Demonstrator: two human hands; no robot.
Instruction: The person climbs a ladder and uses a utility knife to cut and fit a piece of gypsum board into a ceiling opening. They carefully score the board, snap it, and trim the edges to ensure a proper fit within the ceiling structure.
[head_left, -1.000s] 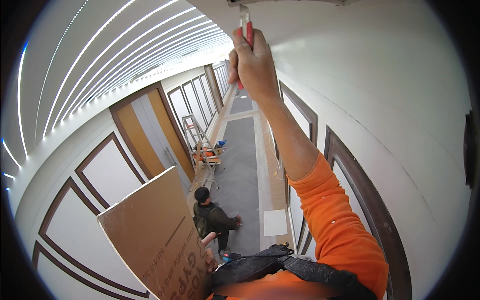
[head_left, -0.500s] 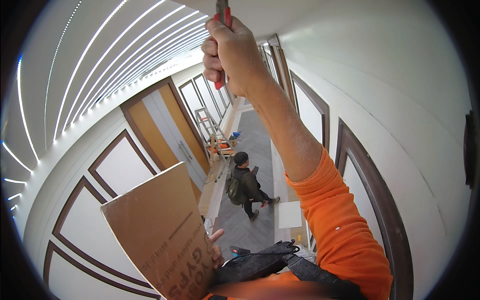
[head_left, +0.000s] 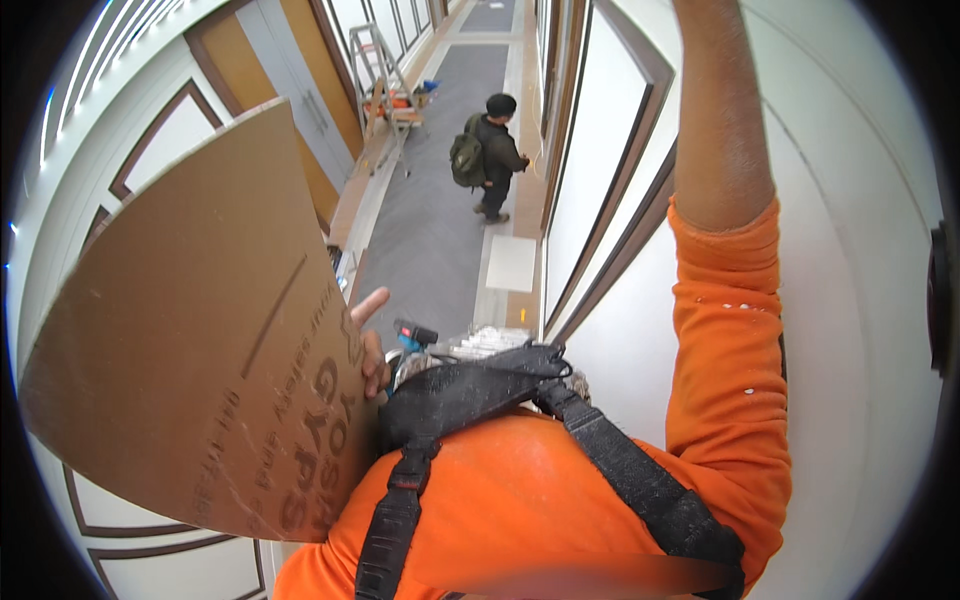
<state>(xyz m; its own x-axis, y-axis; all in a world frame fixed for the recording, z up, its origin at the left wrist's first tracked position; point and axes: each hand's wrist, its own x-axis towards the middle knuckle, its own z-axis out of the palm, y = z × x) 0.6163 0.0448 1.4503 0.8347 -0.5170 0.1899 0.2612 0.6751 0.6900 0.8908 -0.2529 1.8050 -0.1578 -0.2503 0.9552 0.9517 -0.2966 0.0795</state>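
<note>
A large piece of brown paper-faced plasterboard (head_left: 200, 300) stands tilted at my left side, its near face carrying dark print. My left hand (head_left: 372, 345) grips the board's right edge; one finger points outward, and the rest of the hand is partly hidden behind the board. My right forearm, in a rolled orange sleeve dusted with white, reaches up past the top edge beside the white wall (head_left: 840, 260). The right hand itself is out of the picture, so what it holds does not show.
A person (head_left: 490, 155) with a green backpack stands in the corridor ahead. Farther left are a stepladder (head_left: 375, 70) and wooden double doors (head_left: 290, 90). A white square panel (head_left: 511, 263) lies on the floor. Below me is a blue-and-black power tool (head_left: 413, 335).
My view has tipped downward. My right hand, earlier closed round a red-and-grey handled tool, has left the top of the picture. The board appears larger; the person ahead has turned and moved.
</note>
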